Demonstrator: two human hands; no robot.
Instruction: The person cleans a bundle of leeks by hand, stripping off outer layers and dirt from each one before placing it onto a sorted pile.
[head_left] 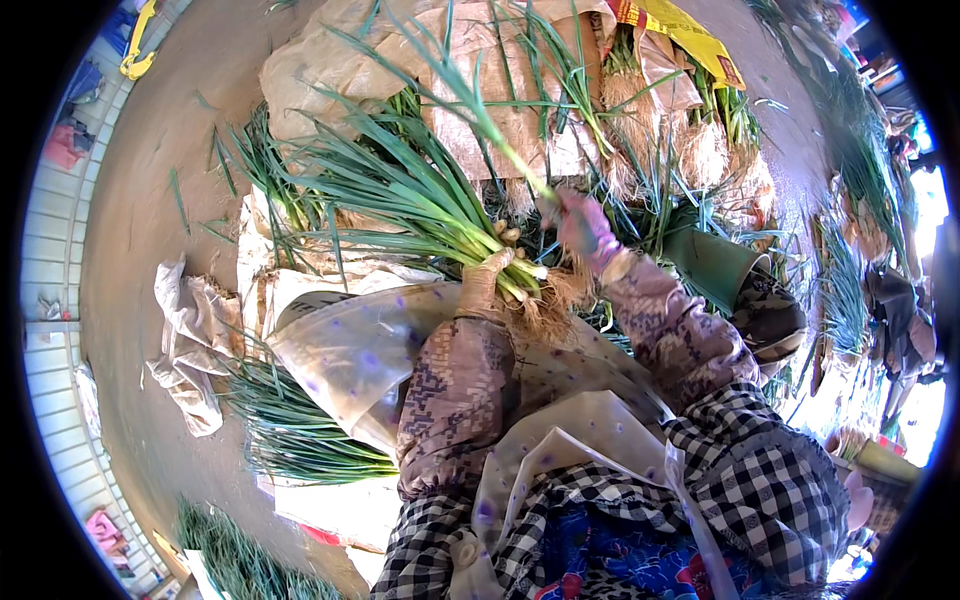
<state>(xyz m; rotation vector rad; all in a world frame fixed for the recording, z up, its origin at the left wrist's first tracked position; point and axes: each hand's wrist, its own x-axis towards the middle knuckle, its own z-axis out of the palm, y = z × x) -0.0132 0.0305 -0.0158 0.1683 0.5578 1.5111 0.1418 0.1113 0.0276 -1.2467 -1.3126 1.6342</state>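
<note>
My left hand point(488, 282) is closed round the lower stems of a thick bunch of green onions point(425, 205). Their leaves fan out to the upper left, and pale bulb ends with stringy brown roots point(548, 305) stick out to the right of the fingers. Somewhat blurred, my right hand point(582, 228) grips a single green onion point(505, 145) near its lower end, its leaves pointing up and left. This stalk is apart from the bunch's roots. A translucent apron with purple spots point(345, 350) spreads over my lap beneath the bunch.
Beyond my hands, tan sacking point(465, 110) partly covers more onions, with rooted bundles point(708, 150) at the right under a yellow bag point(690, 35). Another pile of onions point(300, 420) lies at my left, near a crumpled sack point(190, 340). A green boot point(712, 262) is at right.
</note>
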